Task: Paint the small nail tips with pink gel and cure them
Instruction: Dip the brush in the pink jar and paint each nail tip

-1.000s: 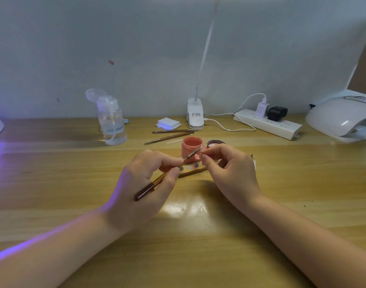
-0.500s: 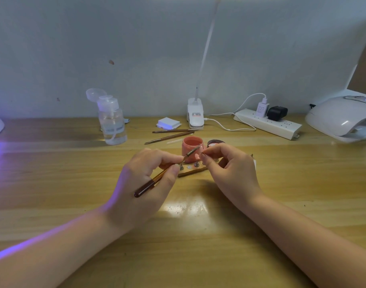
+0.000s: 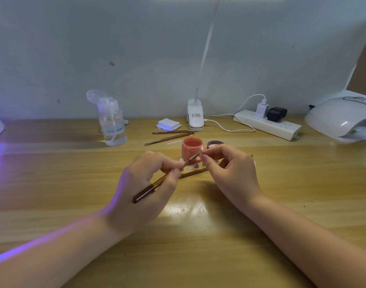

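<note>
The left hand (image 3: 144, 183) grips the brush (image 3: 157, 181) pen-style, bristles meeting a small nail tip pinched in the right hand (image 3: 230, 173), raised for control above the wooden holder (image 3: 193, 172), mid-table, beside the open pink gel pot (image 3: 192, 149)

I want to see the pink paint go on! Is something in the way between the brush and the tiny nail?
Nothing visible is. The left hand grips the brush, and its bristle end already reaches the small nail tip pinched by the right hand. The open pink gel jar stands just behind them, not between.
</note>
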Demonstrator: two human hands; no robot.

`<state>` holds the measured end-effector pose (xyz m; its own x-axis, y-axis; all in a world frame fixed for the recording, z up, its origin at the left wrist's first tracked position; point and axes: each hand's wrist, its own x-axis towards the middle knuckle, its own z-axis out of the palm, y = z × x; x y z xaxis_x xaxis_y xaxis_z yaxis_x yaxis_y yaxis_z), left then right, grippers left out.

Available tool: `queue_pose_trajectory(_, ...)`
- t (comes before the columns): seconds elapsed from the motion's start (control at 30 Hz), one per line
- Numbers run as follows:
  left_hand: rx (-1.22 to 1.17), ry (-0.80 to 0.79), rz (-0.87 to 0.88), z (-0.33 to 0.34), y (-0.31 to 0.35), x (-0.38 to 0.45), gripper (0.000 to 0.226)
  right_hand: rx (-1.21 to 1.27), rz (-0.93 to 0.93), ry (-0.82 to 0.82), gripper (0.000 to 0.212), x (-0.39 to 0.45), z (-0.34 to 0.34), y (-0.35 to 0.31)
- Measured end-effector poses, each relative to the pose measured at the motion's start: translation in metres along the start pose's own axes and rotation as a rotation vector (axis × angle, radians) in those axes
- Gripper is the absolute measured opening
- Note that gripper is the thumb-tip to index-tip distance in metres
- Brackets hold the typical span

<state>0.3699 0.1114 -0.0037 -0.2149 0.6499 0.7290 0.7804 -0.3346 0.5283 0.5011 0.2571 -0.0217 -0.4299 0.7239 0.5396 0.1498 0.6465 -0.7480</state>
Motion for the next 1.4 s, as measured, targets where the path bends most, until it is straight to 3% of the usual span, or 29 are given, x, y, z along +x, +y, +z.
queue_pose_trajectory(0.17,-0.013,0.08,-0.068,0.0,0.001,0.002,0.018,-0.009,-0.013,-0.011,0.005,0.0,0.0,0.0)
queue_pose_trajectory(0.37,-0.072,0.014,-0.085,-0.003,0.0,0.003,0.02,0.0,-0.011,-0.006,0.005,0.0,0.0,0.001)
queue_pose_trajectory(0.53,-0.155,0.101,-0.385,-0.007,0.0,0.05,0.016,0.0,-0.009,0.001,0.004,0.001,0.001,0.001)
queue_pose_trajectory(0.67,0.009,-0.049,-0.584,-0.006,-0.013,0.104,0.019,0.0,-0.007,-0.002,0.003,0.001,0.001,0.002)
queue_pose_trajectory(0.83,0.026,-0.246,-0.769,0.016,-0.019,0.139,0.012,-0.006,-0.018,-0.002,0.002,0.0,0.002,0.002)
queue_pose_trajectory(1.03,0.054,-0.363,-0.856,0.035,-0.03,0.136,0.004,0.005,-0.02,0.011,0.002,0.0,0.002,0.002)
queue_pose_trajectory(1.1,0.055,-0.385,-0.89,0.036,-0.033,0.133,0.015,-0.002,-0.027,0.008,0.002,0.0,0.002,0.002)
queue_pose_trajectory(1.27,0.016,-0.314,-0.955,0.027,-0.04,0.131,0.014,-0.014,-0.034,0.005,0.003,0.001,0.002,0.002)
queue_pose_trajectory(1.4,-0.145,-0.186,-1.008,0.012,-0.047,0.127,0.013,-0.016,-0.03,-0.003,0.003,0.001,0.002,0.001)
